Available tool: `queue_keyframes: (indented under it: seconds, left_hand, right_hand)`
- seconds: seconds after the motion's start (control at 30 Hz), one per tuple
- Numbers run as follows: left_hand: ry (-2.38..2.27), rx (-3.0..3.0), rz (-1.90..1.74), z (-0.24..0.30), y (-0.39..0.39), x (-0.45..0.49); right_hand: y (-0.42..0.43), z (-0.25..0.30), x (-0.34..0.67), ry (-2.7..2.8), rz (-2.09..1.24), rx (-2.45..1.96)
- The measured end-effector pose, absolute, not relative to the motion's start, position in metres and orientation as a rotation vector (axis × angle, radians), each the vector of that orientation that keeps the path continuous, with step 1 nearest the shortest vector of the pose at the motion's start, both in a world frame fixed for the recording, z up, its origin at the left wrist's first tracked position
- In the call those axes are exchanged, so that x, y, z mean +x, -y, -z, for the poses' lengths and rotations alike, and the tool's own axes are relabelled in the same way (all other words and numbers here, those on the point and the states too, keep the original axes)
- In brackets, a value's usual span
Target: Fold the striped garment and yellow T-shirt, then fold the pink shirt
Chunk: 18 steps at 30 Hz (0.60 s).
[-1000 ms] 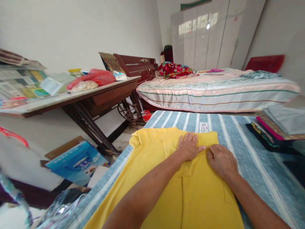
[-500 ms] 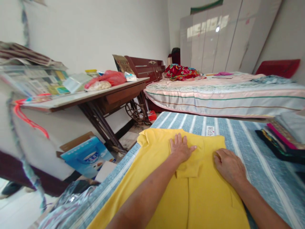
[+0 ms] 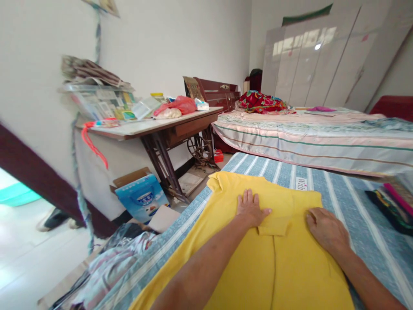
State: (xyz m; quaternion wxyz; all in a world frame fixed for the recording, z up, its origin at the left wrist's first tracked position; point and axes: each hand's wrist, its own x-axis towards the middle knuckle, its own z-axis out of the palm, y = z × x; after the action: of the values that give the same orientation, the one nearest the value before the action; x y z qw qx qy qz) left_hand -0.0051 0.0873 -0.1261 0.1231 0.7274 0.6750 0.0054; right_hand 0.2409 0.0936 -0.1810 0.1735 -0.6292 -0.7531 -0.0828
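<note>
A yellow shirt (image 3: pixel 306 267) lies spread on the striped bedding, with a collar-like flap and a dark line running down from it in the middle. My left hand (image 3: pixel 252 211) rests flat on its upper part, fingers spread, just left of the flap. At the shirt's right edge, my right hand (image 3: pixel 327 228) is closed, its fingers curled in against the fabric. The fingertips are partly hidden beneath that hand.
Blue-and-white striped bedding (image 3: pixel 335 193) lies under the shirt. Folded clothes (image 3: pixel 389 211) are stacked at right. A sewing-machine table (image 3: pixel 135 128) holding boxes and bags stands at left, with a blue carton (image 3: pixel 143 196) below. A second bed (image 3: pixel 309 142) is behind.
The view has swung left, so everything sits farther right. My left hand has smoothed the shirt's top, where the creases beside the flap are flatter. My right hand stays at the edge.
</note>
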Motion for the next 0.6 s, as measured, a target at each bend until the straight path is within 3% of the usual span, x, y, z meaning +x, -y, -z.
queue_keyframes:
  seconds: [0.6]
  left_hand:
    - [-1.573, 2.385, -0.235, 0.13, 0.009, -0.023]
  right_hand:
    - [-0.08, 0.156, 0.206, 2.257, 0.258, -1.876]
